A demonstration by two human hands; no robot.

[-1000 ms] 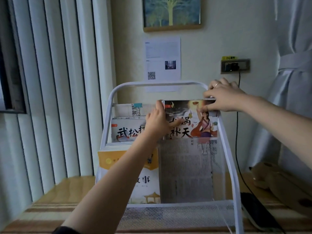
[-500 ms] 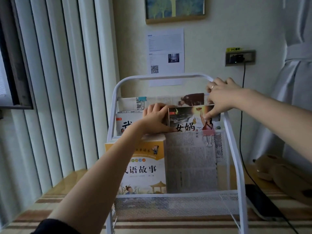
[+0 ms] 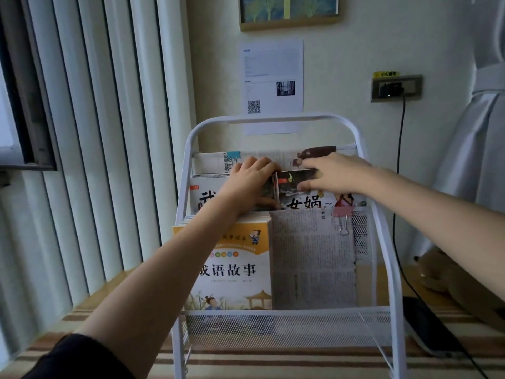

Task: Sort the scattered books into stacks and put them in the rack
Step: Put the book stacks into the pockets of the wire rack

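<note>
Gripping the same picture book (image 3: 306,199) from both sides, the person's hands sit close together at the rack's (image 3: 273,117) middle tier. The left hand (image 3: 250,184) curls round the book's edge at 9 o'clock; the right hand (image 3: 332,173) pinches its top at 12 o'clock, thumb on the cover. The book stands upright in the middle tier, behind a clipped text sheet (image 3: 311,258). At 7 o'clock from it, an orange-topped storybook (image 3: 232,266) stands in the front tier.
</note>
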